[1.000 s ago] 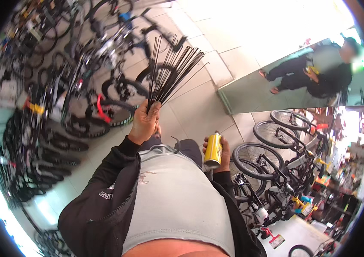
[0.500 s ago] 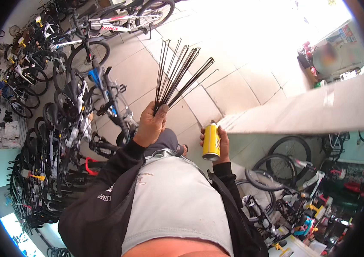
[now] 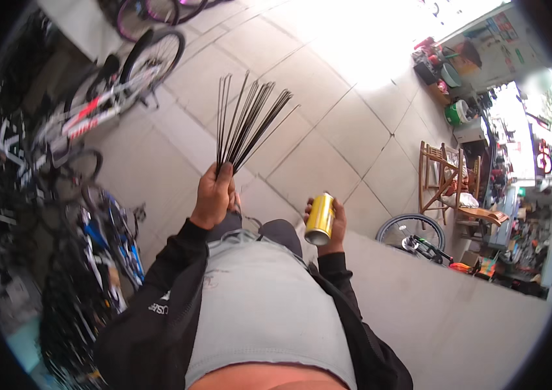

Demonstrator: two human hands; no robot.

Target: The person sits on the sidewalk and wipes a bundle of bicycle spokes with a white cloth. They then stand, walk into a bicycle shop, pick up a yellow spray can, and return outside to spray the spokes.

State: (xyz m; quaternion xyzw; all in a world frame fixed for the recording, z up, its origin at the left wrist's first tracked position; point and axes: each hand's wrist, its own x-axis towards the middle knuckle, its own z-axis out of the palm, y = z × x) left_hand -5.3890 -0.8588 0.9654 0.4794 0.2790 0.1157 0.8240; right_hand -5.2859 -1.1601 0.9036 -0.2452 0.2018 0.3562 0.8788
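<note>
A fanned bunch of thin black bicycle spokes rises from my left hand, which grips their lower ends between thumb and fingers. The far tips of the spokes spread apart, and some show small hooked ends. My right hand is wrapped round a yellow spray can, held slightly tilted with its metal base toward me. A gap separates the can from the spokes. Both hands are in front of my waist, above the tiled floor.
Bicycles, among them a white and red one and a blue one, crowd the left side. A pale wall or partition fills the lower right. Beyond it are a bicycle wheel, a wooden chair and a white-green bucket.
My view has turned to the right: the bicycles have slid left, and the chair and bucket have come into view. Both hands keep their hold on the spokes and the can.
</note>
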